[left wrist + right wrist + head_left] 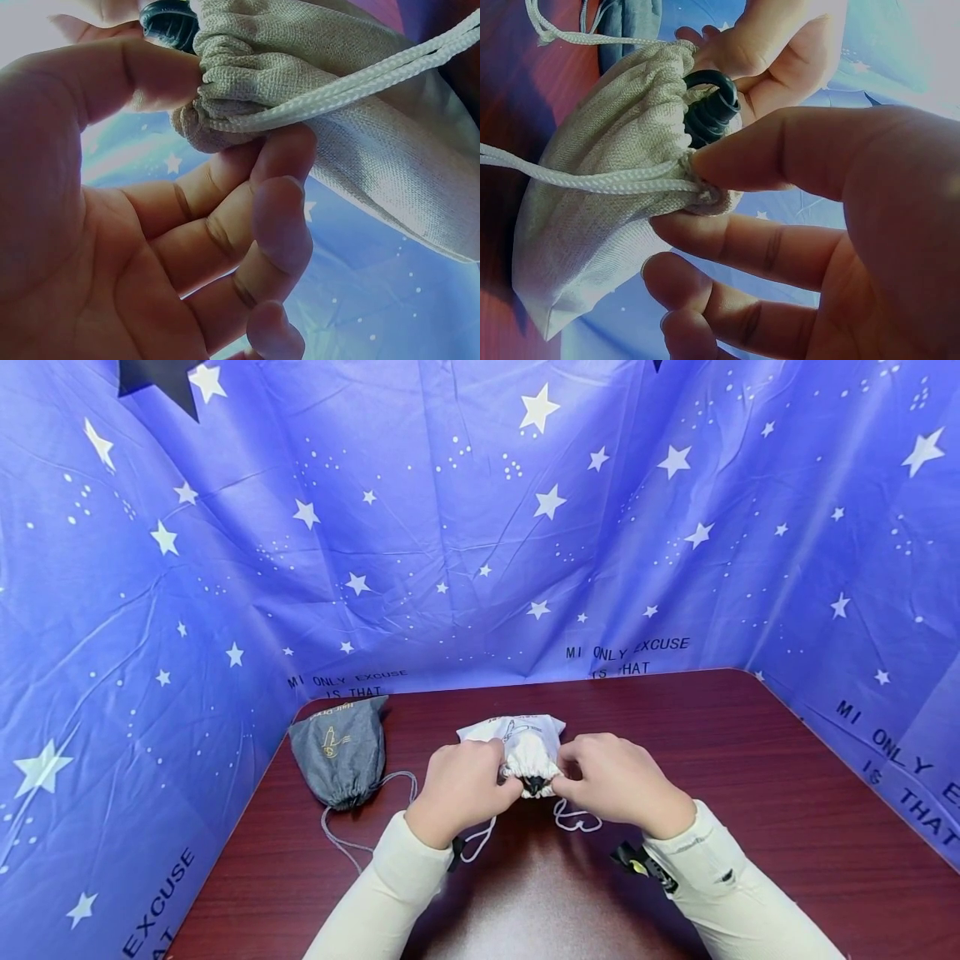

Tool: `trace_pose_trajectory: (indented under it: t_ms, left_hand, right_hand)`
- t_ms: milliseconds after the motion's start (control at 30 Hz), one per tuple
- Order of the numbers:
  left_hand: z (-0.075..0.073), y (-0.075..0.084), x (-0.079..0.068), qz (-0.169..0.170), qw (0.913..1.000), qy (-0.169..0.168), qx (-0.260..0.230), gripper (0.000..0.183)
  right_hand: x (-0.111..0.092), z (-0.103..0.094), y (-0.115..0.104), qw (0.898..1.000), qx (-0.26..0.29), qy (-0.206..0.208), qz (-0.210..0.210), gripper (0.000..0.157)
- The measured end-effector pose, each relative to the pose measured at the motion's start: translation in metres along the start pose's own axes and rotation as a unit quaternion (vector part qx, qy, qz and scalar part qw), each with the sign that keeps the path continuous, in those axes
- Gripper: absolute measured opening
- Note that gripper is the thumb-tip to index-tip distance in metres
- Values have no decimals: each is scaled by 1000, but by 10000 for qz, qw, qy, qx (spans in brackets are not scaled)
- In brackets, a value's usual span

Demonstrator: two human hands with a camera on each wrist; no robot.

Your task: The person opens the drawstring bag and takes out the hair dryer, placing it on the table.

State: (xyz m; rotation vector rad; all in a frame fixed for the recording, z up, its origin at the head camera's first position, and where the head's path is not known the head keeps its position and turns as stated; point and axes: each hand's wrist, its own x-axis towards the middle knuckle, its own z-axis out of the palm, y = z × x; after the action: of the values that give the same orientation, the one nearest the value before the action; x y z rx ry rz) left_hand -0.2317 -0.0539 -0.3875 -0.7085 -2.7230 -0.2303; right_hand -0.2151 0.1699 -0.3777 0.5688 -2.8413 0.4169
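Observation:
A white drawstring pouch [532, 752] lies on the table with its gathered mouth toward me. My left hand [463, 783] pinches the left side of that mouth between thumb and fingers. On the opposite side, my right hand [618, 777] pinches the rim the same way, its lower fingers loosely curled below. The mouth is partly spread, and a black ribbed piece with a loop [711, 109] shows inside it; the rest of that thing is hidden in the cloth. White cords [352, 90] hang from both sides of the pouch.
A grey drawstring bag [341, 756] with yellow print lies at the table's left, its grey cord trailing toward my left sleeve. The dark red table [750, 760] is enclosed by blue star-patterned cloth [450, 527] at the back and sides.

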Motion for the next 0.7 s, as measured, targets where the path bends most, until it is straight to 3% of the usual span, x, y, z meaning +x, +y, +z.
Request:
trace_pose_trajectory:
  t_ms: [700]
  left_hand:
    - [0, -2, 0, 23, 10000, 71, -60, 27]
  right_hand:
    - [0, -3, 2, 9999, 11, -134, 70, 22]
